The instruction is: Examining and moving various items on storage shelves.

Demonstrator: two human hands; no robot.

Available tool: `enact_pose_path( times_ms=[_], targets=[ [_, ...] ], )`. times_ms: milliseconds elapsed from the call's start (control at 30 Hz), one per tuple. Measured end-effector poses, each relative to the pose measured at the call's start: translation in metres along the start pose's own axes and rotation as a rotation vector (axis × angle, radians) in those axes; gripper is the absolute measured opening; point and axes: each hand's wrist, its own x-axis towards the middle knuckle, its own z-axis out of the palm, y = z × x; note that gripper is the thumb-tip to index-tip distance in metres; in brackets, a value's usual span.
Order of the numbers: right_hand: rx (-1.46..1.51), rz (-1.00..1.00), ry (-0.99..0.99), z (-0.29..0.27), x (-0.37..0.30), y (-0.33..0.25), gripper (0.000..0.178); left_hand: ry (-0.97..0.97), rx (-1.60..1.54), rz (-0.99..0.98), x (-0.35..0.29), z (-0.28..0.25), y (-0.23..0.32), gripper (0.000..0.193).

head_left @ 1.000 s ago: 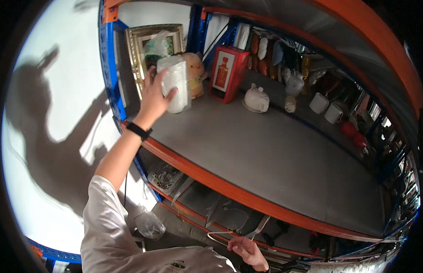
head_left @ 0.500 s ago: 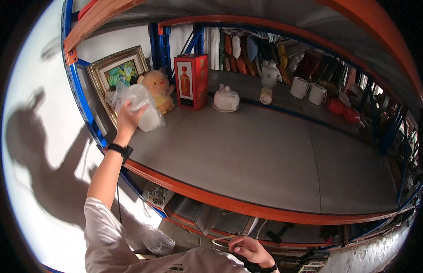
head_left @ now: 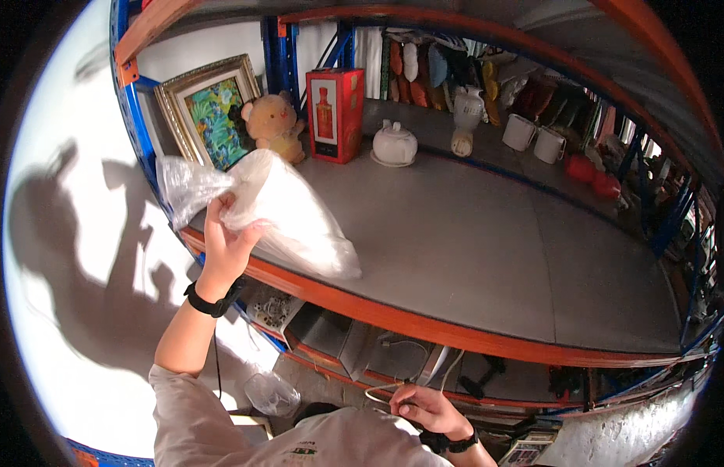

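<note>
My left hand (head_left: pixel 230 237) is closed on the gathered side of a white bundle wrapped in clear plastic (head_left: pixel 288 210), held up over the shelf's front left edge. Loose plastic bunches out on its left, and its lower end reaches out over the grey shelf board (head_left: pixel 455 241). What is inside the wrapping does not show. Low in front of my body, my right hand (head_left: pixel 428 409) has its fingers loosely curled, with nothing visible in them. Behind the bundle stand a plush bear (head_left: pixel 272 124) and a gold-framed picture (head_left: pixel 214 113), both partly covered.
A red box (head_left: pixel 335 117), a white lidded pot (head_left: pixel 394 145) and a white vase (head_left: pixel 467 109) stand farther back, with white mugs (head_left: pixel 519 132) to the right. An orange beam (head_left: pixel 424 335) edges the shelf. Below lies a clear plastic bag (head_left: pixel 272 395).
My left hand has brought the bundle nearer and to the right, away from the bear and picture, so more of both shows. The right hand stays low, much as before.
</note>
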Motion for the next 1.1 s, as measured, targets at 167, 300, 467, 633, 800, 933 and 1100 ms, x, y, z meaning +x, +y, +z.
enact_pose_path(
  times_ms=[167, 300, 467, 633, 800, 933, 1100],
  targets=[
    [-0.092, -0.018, 0.066, 0.022, -0.004, -0.008, 0.016, -0.091, -0.245, -0.115, -0.012, -0.013, 0.019, 0.048],
    [-0.082, -0.181, 0.193, 0.037, 0.002, -0.027, 0.014, -0.401, -0.479, -0.177, -0.021, -0.026, 0.023, 0.064],
    [-0.350, -0.205, 0.307, 0.060, 0.033, -0.061, 0.025, -0.863, -0.357, -0.023, -0.037, -0.038, 0.014, 0.054],
    [-0.629, -0.360, 0.253, 0.103, 0.080, -0.093, 0.054, -1.087, -0.309, 0.173, -0.072, -0.027, 0.005, 0.066],
    [-1.156, -0.213, 0.212, 0.139, 0.123, -0.101, 0.067, -1.292, -0.455, 0.042, -0.099, -0.019, -0.004, 0.065],
    [-1.185, -0.162, 0.395, 0.159, 0.137, -0.082, 0.066, -1.346, -0.446, 0.132, -0.114, -0.012, -0.016, 0.068],
    [-1.293, -0.067, 0.394, 0.160, 0.122, -0.058, 0.034, -1.329, -0.483, 0.250, -0.144, -0.004, -0.028, 0.062]
  ],
)
